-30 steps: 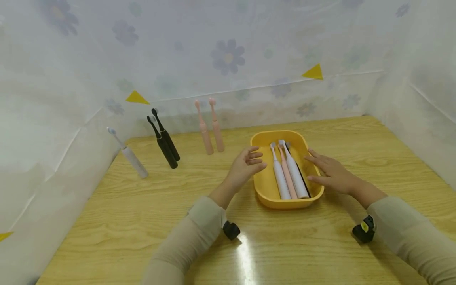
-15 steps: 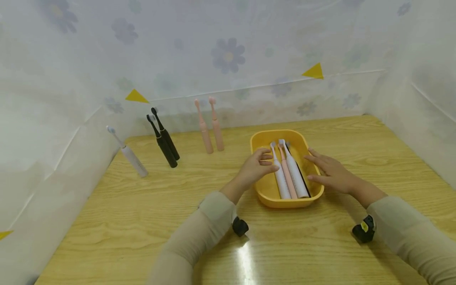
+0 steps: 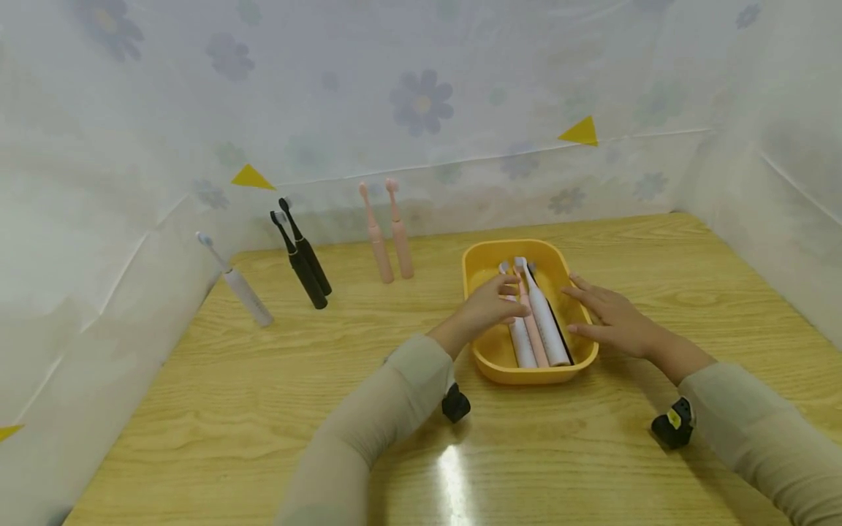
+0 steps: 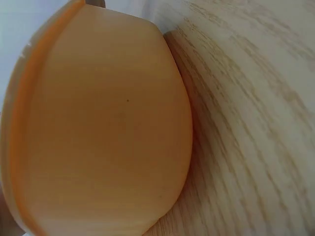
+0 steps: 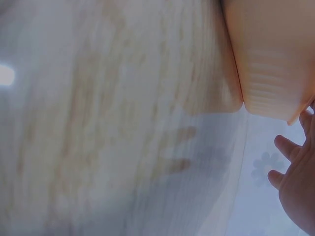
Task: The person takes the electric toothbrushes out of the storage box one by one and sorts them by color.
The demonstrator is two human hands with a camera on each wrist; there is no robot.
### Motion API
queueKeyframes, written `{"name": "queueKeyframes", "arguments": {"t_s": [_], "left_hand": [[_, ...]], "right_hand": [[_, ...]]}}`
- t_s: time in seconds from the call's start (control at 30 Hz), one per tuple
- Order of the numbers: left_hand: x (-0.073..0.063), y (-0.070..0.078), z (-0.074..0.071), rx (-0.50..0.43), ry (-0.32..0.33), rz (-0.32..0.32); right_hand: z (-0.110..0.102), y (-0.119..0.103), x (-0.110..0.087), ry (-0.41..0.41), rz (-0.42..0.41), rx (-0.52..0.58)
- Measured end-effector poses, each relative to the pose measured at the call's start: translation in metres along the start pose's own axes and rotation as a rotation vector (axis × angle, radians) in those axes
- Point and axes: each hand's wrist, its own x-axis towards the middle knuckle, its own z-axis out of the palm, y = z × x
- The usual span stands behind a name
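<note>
In the head view a yellow plastic basket (image 3: 479, 365) holds electric toothbrushes lying side by side. My left hand (image 3: 488, 303) reaches over its left rim, fingers loosely bent above the left white toothbrush (image 3: 524, 347) and partly covering it. Beside that lie a pink toothbrush (image 3: 536, 336), a second white toothbrush (image 3: 547, 325) and a black toothbrush (image 3: 564, 342), mostly hidden. On the right rim rest the spread fingers of my right hand (image 3: 612, 319). The left wrist view shows the basket's outer wall (image 4: 108, 118); the right wrist view catches part of my right hand (image 5: 300, 187).
Left of the basket, two pink toothbrushes (image 3: 381, 256) stand upright near the back wall. Further left are two black toothbrushes (image 3: 306, 276) and one white toothbrush (image 3: 247, 296), also upright. Flower-patterned white sheeting (image 3: 421, 58) encloses the wooden table (image 3: 263, 424) at the back and sides.
My left hand has moved right, from the basket's left rim to above the left white toothbrush. The right hand and the basket have stayed in place.
</note>
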Motion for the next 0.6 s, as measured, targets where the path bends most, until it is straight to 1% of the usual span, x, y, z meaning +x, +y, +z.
{"name": "queueKeyframes", "arguments": {"t_s": [0.1,0.23,0.37,0.47,0.6], "left_hand": [[0.005,0.0,0.003,0.021,-0.008,-0.027],[0.012,0.0,0.008,0.063,-0.013,-0.069],[0.017,0.001,0.011,0.11,-0.02,-0.077],[0.021,0.004,0.013,0.163,-0.028,-0.078],[0.027,0.005,0.016,0.224,-0.021,-0.09]], "right_hand": [[0.0,0.001,0.0,-0.01,0.004,-0.001],[0.0,0.001,0.0,-0.003,-0.001,0.001],[0.0,-0.001,0.0,0.008,-0.01,0.004],[-0.001,-0.002,0.0,0.008,-0.013,0.009],[-0.001,-0.003,0.001,0.007,-0.013,0.015]]}}
